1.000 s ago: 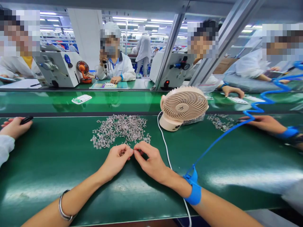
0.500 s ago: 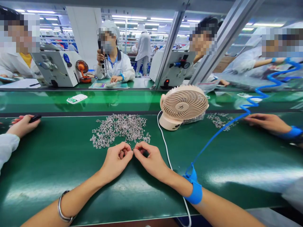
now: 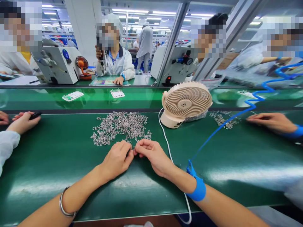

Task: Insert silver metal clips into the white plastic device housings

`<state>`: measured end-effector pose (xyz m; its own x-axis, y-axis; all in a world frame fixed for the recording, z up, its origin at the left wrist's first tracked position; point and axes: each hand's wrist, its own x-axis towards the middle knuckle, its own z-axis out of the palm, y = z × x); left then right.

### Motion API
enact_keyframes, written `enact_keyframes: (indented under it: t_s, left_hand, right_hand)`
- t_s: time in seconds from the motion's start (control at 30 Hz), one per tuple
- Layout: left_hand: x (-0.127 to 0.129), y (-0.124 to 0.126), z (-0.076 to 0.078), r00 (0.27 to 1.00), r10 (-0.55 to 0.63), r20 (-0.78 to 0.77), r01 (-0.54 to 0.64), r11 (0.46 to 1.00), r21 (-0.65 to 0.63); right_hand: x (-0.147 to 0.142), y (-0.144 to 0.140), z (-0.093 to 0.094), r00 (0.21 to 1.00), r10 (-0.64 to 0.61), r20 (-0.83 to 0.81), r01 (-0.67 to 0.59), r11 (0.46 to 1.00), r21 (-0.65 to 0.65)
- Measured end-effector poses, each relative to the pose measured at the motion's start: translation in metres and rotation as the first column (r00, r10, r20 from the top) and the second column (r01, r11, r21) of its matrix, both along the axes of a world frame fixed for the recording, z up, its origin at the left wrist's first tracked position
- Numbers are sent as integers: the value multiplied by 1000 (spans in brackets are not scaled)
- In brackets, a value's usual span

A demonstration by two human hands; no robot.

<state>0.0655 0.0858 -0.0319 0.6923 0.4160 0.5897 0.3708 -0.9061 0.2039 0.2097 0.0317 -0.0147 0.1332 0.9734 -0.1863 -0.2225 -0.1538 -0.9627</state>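
beige desk fan (image 3: pixel 186 104) upright on green mat (image 3: pixel 71 164) | white cable (image 3: pixel 165 138) beside it

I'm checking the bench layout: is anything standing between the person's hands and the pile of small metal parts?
Nothing visible does. The left hand and right hand rest at the near edge of the pile of small metal parts, fingertips pinched together. The fan and its white cable stand off to the right.

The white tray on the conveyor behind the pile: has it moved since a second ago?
Yes. The white tray has drifted left along the conveyor belt, judged against the white machine behind it; a second tray has arrived.
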Motion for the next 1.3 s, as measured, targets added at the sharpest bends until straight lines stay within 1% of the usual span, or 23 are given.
enact_keyframes:
  t_s: [0.17,0.27,0.37,0.6,0.83,1.03,1.2,1.3]
  left_hand:
    - [1,0,-1,999,29,-28,-29,999,-14]
    - [1,-1,0,997,66,-26,-67,997,-23]
    - [1,-2,-1,996,91,-4,-91,996,-17]
    - [1,-3,-2,992,122,43,-122,992,9]
    - [2,-5,0,989,128,78,-131,991,35]
    - [2,-5,-1,987,147,71,-149,989,22]
    - [3,-4,0,985,135,107,-140,989,48]
    - [3,-4,1,986,126,107,-131,991,41]
  right_hand:
    - [0,2,0,1000,-20,-3,20,1000,17]
    - [1,2,-2,999,-38,10,38,998,46]
    - [1,2,-3,998,-53,39,50,997,65]
    - [2,3,-4,997,-50,58,47,997,58]
    - [1,3,-6,996,-64,56,61,997,51]
    - [2,2,-4,997,-71,15,70,997,36]
    - [1,1,-1,998,-18,-56,21,998,54]
    - [1,1,-1,998,-4,-65,7,999,49]
